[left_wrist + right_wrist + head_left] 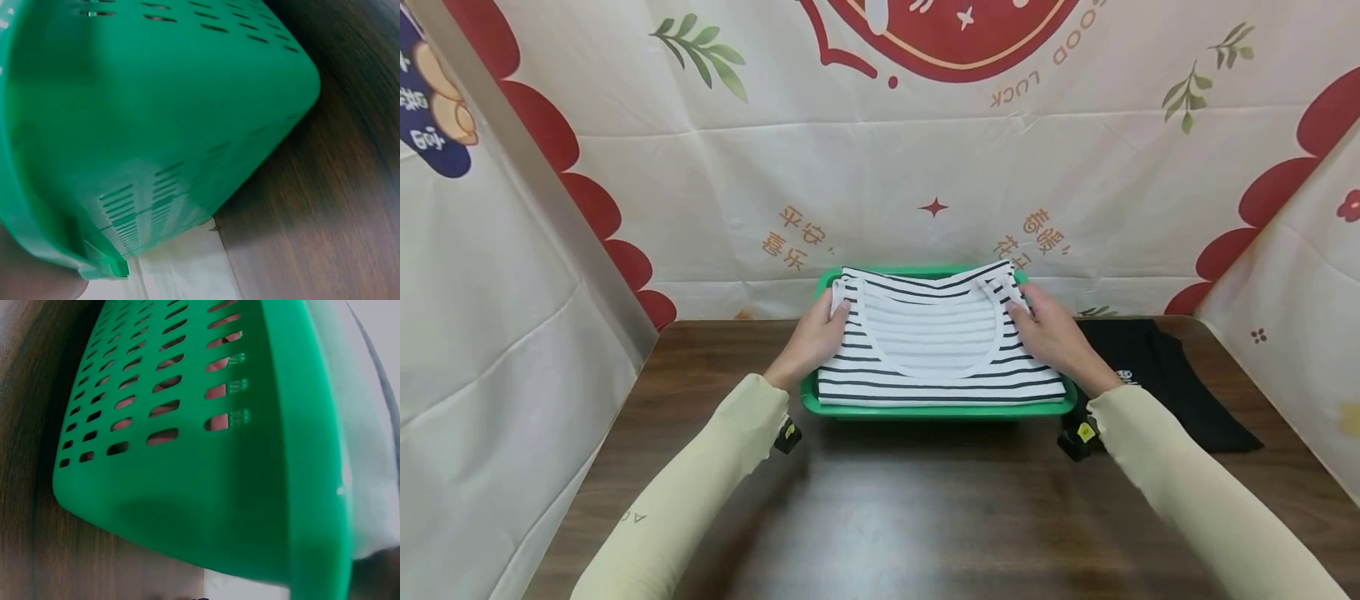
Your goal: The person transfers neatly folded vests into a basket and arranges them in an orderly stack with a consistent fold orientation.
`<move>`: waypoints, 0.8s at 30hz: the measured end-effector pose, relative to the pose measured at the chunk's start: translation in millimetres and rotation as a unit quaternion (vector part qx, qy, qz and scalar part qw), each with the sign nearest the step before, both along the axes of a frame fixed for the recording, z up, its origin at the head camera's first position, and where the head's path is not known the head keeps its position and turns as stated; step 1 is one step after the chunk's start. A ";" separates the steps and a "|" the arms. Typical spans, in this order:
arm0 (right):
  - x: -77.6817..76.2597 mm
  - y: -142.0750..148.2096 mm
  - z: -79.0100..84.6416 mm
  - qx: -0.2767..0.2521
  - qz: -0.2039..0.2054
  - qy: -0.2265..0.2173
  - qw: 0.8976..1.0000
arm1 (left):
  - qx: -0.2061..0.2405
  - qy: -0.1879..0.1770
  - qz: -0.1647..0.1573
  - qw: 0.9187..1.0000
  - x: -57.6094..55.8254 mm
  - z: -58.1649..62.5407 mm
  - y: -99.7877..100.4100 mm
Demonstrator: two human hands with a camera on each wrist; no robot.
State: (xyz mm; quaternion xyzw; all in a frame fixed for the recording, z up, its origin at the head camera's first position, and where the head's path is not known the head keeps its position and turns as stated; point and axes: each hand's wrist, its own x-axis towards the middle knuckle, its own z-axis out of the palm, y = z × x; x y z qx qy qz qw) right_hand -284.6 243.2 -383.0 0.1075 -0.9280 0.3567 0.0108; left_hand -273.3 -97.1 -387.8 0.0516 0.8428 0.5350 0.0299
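Observation:
A white shirt with dark stripes [940,387], folded with its wide neckline facing up, lies in the top of a green plastic basket [940,412]. My left hand [816,333] grips the shirt's left edge, thumb on top. At the opposite edge my right hand [1054,332] pinches the cloth the same way. Fingers of both hands are partly hidden by the fabric and rim. In the left wrist view the slotted basket wall [187,94] fills most of the picture. The right wrist view shows the perforated side [187,494] and rim close up.
A folded black garment [1180,392] lies on the brown wooden table [925,517], right of the basket and partly behind my right forearm. A printed white cloth [925,167] hangs behind the table's back edge, with more cloth at both sides.

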 end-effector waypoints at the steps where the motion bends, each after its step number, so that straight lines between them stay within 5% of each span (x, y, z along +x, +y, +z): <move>1: -0.3 -0.5 0.0 0.002 0.002 -0.002 1.000 | -0.009 0.006 0.002 1.000 -0.7 -0.8 0.2; 24: -6.5 -6.3 -5.8 0.101 0.016 0.019 0.995 | -0.140 0.043 0.005 0.989 -5.0 1.2 12.8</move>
